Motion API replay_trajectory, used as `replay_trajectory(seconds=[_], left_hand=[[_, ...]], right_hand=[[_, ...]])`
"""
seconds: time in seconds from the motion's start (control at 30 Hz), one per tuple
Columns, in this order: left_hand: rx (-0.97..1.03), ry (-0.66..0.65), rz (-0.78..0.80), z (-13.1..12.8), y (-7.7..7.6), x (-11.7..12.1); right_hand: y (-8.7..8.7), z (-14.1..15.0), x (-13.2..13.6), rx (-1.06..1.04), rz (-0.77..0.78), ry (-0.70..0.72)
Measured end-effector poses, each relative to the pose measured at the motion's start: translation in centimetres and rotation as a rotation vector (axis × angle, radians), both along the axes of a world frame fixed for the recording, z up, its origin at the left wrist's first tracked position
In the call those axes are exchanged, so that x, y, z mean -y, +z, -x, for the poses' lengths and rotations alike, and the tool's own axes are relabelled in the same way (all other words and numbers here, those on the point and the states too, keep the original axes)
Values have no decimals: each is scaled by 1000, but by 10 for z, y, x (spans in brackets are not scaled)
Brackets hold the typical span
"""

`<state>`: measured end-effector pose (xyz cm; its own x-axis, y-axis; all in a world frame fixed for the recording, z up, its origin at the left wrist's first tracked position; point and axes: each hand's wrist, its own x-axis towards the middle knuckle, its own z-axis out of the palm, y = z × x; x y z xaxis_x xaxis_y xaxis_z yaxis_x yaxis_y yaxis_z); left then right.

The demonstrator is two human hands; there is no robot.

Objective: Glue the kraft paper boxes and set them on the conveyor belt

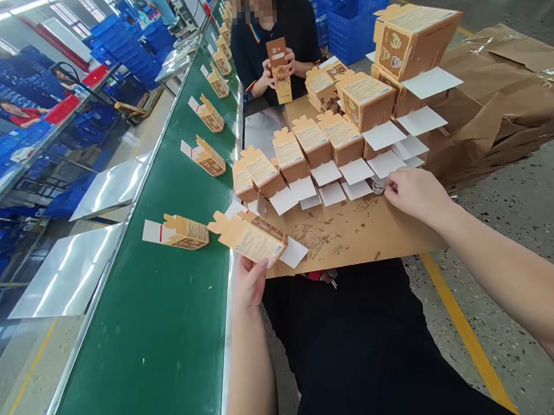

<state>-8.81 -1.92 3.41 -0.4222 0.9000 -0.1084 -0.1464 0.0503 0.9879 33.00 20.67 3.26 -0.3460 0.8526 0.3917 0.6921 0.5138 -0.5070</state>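
Note:
My left hand [250, 283] is closed on the lower side of a tan printed carton [253, 236], tilted over the near edge of the worktable. One end of that carton has raised tabs, and a white flap hangs from the other. My right hand [418, 194] has its fingers pinched together at the far right of the cardboard-covered tabletop [366, 234]. By its fingertips lies a small shiny, clear item [378, 186]; what the fingers hold is too small to make out. Beyond both hands stand rows of open cartons [304, 145], their white flaps towards me.
A green conveyor belt [157, 319] on the left carries several cartons [189, 232] in a line. Across the table a co-worker [274, 28] holds a brown carton [280, 71]. Blue crates [353, 27] stand behind, and brown wrapping paper [498, 97] lies at right.

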Motion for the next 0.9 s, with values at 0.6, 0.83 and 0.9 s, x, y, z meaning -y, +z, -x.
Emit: replay_trajectory(seconds=[0.6, 0.83, 0.9], left_hand=[[-232, -20, 19, -26, -15, -10], [-302, -11, -11, -31, -14, -10], [-322, -4, -22, -34, -15, -8]], right_hand=[[-42, 157, 171, -223, 74, 247], [-48, 163, 179, -163, 35, 290], [-45, 163, 184, -197, 37, 323]])
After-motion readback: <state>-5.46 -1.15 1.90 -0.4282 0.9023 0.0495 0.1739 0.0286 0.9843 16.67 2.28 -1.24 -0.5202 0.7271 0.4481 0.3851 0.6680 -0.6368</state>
